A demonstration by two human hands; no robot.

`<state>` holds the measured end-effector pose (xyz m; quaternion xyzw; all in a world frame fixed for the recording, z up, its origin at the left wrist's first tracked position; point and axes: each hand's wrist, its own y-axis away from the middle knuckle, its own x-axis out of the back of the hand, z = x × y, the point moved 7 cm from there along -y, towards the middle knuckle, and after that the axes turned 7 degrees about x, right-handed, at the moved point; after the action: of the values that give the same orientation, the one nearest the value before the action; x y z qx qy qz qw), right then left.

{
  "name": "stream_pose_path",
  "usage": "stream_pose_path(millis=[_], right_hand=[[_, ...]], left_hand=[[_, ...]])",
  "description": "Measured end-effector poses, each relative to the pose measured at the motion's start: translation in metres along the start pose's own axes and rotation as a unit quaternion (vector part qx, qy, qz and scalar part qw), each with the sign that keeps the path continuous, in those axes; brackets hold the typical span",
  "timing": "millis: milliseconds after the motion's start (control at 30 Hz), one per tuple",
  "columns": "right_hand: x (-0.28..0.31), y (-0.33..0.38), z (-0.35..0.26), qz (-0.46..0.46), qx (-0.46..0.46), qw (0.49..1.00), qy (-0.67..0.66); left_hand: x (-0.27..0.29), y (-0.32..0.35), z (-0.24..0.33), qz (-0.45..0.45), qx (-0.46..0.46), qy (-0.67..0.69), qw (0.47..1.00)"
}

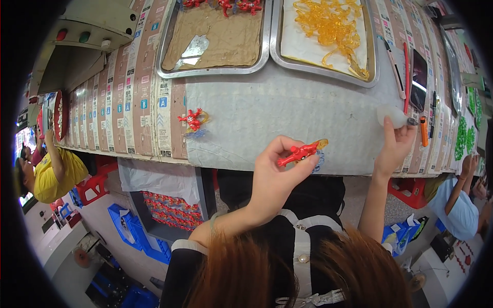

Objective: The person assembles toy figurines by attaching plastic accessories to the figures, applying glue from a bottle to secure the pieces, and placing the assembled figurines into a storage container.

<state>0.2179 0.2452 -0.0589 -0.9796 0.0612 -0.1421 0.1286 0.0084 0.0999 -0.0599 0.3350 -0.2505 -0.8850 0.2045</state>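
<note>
1. We find the red figure (303, 152) above the tabletop's (246, 108) near edge, pinched in the left hand's (277, 168) narrow grip.
2. Right hand (395, 143): grip closed on a translucent white bottle (389, 114).
3. We note another red figure (193, 120) lying leftward; beyond, a tray (318, 73) of yellow pieces (331, 25).

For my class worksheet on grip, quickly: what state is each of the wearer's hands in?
Left hand: closed, holding a red toy figure.
Right hand: fingers at a translucent bottle; grip cannot be told.
</note>
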Motion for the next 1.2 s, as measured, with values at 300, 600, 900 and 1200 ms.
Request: stream_pose_path(millis=[300, 600, 900, 1200], right_hand=[[-0.025, 0.033, -0.071, -0.225, 0.140, 0.964, 0.007], [-0.006, 0.043, -0.058, -0.087, 0.068, 0.994, -0.007], [-0.049, 0.010, -0.033, -0.237, 0.261, 0.849, 0.393], [-0.003, -0.028, 0.020, -0.065, 0.013, 0.998, 0.002]], left_hand=[[-0.008, 0.001, 0.017, -0.060, -0.146, -0.126, 0.980], [-0.008, 0.007, 0.030, -0.011, -0.318, -0.243, 0.916], [-0.002, 0.006, 0.026, 0.006, -0.276, -0.237, 0.932], [-0.017, 0.020, 0.047, 0.014, -0.465, -0.383, 0.798]])
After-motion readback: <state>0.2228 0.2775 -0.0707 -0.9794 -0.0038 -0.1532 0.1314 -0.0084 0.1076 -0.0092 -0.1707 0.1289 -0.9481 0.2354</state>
